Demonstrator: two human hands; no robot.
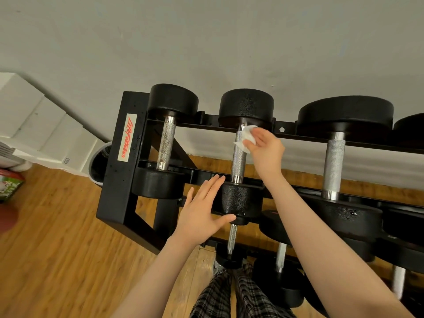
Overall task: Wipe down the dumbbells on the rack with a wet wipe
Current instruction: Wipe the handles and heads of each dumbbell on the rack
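A black rack (119,161) carries several black dumbbells with knurled silver handles on its top tier. My right hand (266,150) pinches a crumpled white wet wipe (246,137) against the upper part of the middle dumbbell's handle (238,161), just below its far head (246,105). My left hand (204,214) lies flat, fingers straight, against the left side of that dumbbell's near head (238,200). A smaller dumbbell (166,143) sits to the left, a larger one (333,164) to the right.
Lower tiers hold more dumbbells (281,258) under my arms. A grey wall (206,42) stands behind the rack. White boxes (34,115) and a dark-lined bin (101,161) sit at the left on the wooden floor (57,249). Plaid trousers (229,294) show below.
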